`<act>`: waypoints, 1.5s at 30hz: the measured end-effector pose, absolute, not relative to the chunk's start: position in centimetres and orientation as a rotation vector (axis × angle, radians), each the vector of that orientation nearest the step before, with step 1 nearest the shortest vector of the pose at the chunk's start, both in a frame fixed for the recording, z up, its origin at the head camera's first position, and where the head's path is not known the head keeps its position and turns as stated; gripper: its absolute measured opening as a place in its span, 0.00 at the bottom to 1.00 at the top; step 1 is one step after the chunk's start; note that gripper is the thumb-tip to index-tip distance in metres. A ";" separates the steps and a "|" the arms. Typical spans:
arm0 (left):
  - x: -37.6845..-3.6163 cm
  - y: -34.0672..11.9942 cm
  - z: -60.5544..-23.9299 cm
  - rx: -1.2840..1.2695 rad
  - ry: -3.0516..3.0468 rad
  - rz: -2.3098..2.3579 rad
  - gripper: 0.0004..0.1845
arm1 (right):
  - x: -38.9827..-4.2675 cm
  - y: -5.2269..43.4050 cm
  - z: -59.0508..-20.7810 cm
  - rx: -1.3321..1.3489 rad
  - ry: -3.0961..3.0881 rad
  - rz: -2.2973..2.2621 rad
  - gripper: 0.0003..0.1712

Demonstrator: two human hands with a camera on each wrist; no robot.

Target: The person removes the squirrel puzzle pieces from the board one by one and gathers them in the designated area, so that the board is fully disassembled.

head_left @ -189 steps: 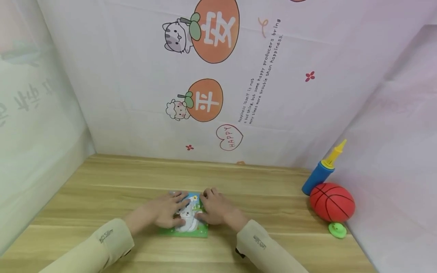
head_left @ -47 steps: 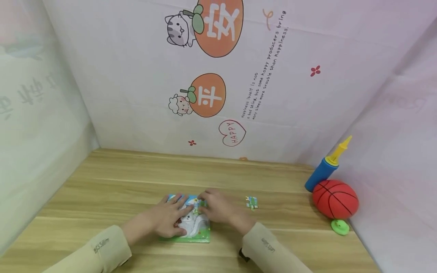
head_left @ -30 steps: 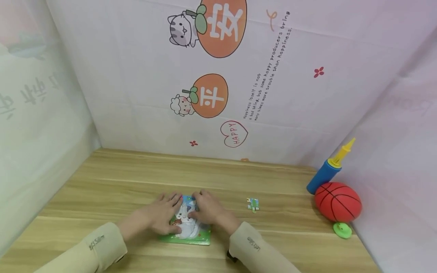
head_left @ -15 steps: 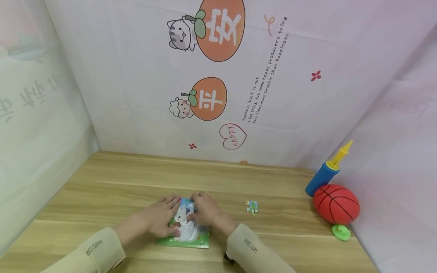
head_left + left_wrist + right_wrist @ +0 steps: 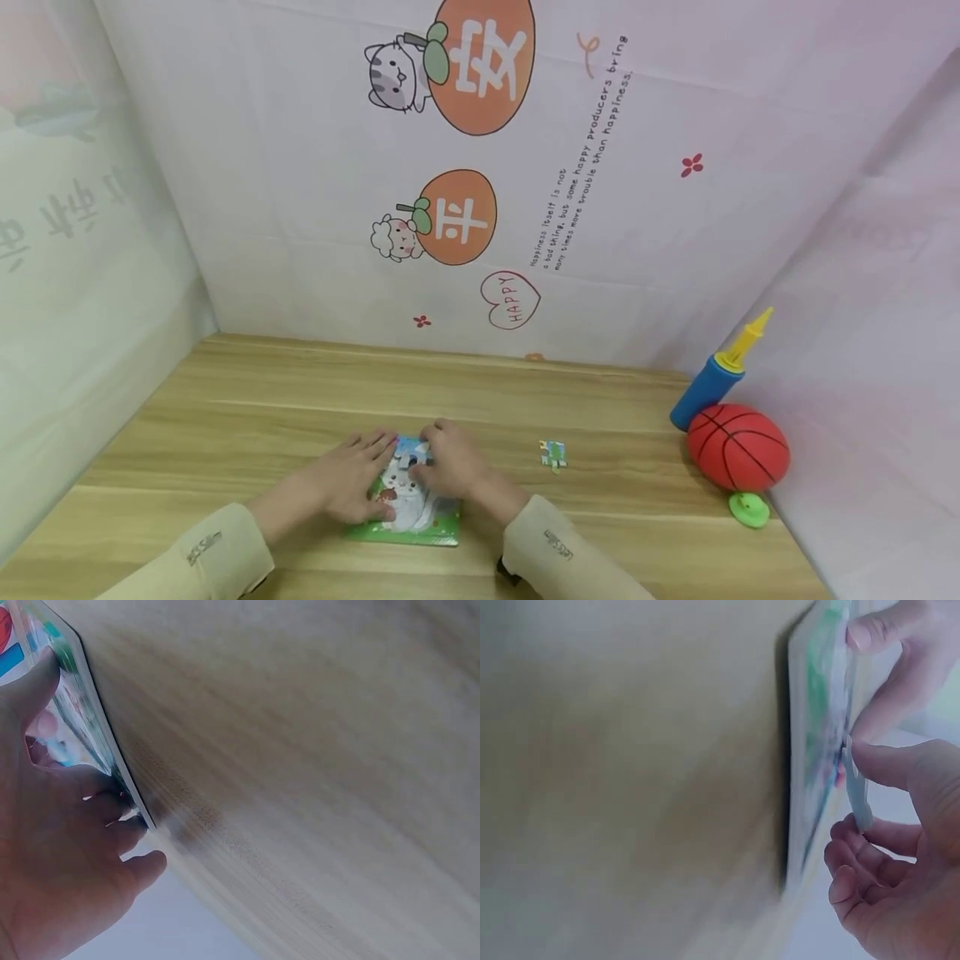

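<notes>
A picture puzzle board (image 5: 408, 528) with a green border and a white animal lies flat on the wooden table (image 5: 247, 400), near its front edge. My left hand (image 5: 366, 468) rests on the board's left part with straight fingers (image 5: 112, 806) over its edge (image 5: 105, 742). My right hand (image 5: 433, 454) is at the board's upper middle. In the right wrist view it pinches a thin puzzle piece (image 5: 859, 796) between thumb and fingers, just off the board (image 5: 817, 742). One loose puzzle piece (image 5: 553, 454) lies on the table to the right of the board.
At the right, against the cloth wall, stand a blue and yellow hand pump (image 5: 712, 383), a red basketball (image 5: 738, 446) and a small green disc (image 5: 747, 509). Printed cloth walls close the table at the back and on both sides.
A loose piece has come to lie right of the board since the oldest frame. My right hand shifted from the board's upper right corner to its upper middle. The left hand has stayed put.
</notes>
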State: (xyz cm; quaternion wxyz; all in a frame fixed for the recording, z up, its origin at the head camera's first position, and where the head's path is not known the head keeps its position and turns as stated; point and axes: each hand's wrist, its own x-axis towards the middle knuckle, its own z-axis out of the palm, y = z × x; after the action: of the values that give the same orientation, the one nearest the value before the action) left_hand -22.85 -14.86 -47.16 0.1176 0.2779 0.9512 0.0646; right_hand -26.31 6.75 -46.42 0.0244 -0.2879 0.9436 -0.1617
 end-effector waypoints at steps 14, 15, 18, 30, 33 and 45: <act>-22.7 -15.1 -46.8 0.810 2.751 0.202 0.57 | -29.4 17.3 -45.7 -0.769 3.026 -0.631 0.25; -22.7 -15.1 -46.8 0.809 2.751 0.201 0.57 | -29.3 17.9 -45.9 -0.764 3.027 -0.607 0.25; -22.7 -15.2 -46.8 0.811 2.753 0.196 0.57 | -29.0 19.5 -46.4 -0.801 3.012 -0.540 0.24; -23.1 -15.2 -46.9 0.831 2.761 0.195 0.56 | -28.6 20.8 -47.4 -0.860 3.009 -0.436 0.19; -23.2 -15.2 -46.9 0.829 2.759 0.198 0.56 | -28.7 20.8 -47.4 -0.874 3.017 -0.428 0.19; -23.2 -15.0 -47.0 0.808 2.746 0.210 0.56 | -28.6 20.3 -47.1 -0.798 2.977 -0.468 0.27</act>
State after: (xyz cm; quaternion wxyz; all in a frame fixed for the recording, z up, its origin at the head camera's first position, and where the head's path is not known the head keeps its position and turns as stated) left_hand -23.18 -15.00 -47.05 0.1351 0.2791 0.9480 0.0725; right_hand -28.57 20.34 -47.12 0.0120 -0.2560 0.9549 -0.1502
